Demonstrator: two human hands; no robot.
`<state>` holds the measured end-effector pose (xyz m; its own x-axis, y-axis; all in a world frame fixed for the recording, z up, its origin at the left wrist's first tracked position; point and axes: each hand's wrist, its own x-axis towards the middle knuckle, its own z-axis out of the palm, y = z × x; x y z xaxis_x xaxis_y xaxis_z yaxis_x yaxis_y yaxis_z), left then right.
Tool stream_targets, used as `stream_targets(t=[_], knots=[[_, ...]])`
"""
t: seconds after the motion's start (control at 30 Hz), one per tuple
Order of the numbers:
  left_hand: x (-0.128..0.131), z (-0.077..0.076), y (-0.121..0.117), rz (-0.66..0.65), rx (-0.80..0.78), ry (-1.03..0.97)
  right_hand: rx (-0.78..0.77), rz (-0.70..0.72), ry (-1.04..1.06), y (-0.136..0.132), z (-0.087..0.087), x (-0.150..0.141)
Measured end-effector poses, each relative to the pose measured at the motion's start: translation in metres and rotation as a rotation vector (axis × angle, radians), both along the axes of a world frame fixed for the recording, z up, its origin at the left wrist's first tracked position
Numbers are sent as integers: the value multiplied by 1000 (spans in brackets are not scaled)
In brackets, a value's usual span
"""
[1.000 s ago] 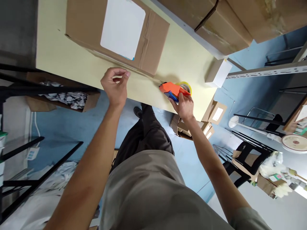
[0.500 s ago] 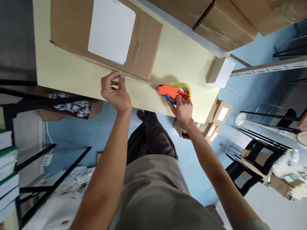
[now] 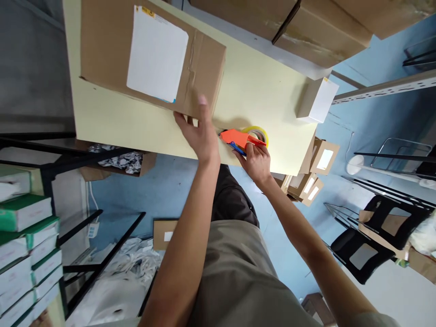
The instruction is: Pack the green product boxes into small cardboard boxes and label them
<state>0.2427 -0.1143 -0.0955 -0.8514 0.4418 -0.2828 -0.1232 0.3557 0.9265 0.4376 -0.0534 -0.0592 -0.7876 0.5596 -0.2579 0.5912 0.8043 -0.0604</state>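
A brown cardboard box with a white label lies on the pale yellow table. My left hand is at its near edge, toward the right corner. The thumb points up over the top face, slightly blurred, and the other fingers stretch out along the near side, apart from the thumb. An orange tape dispenser with a blue part and a yellow-edged tape roll is closed in my right hand. It sits low over the table, just right of the box. Any tape strip between them is hard to make out.
A small white box stands toward the right end of the table. Large cartons sit beyond the far edge. Under the table, an open carton holds crumpled wrapping. Green-and-white boxes are stacked at left, black chairs at right.
My left hand has moved right along the box's near edge and opened from a pinch. My right hand keeps hold of the tape dispenser in nearly the same place. The camera view has shifted.
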Motion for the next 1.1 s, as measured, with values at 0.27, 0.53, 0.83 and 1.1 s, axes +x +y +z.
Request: stream_targets(t=[0.27, 0.53, 0.83, 1.1], knots=[[-55, 27, -18, -85, -5, 16, -95, 79, 70, -19, 5, -23], [-78, 37, -38, -192, -29, -25, -314, 151, -26, -54, 20, -54], [-75, 37, -36, -169, 20, -44, -167, -39, -13, -35, 28, 57], [-80, 34, -37, -180, 67, -50, -10, -131, 48, 72, 11, 42]])
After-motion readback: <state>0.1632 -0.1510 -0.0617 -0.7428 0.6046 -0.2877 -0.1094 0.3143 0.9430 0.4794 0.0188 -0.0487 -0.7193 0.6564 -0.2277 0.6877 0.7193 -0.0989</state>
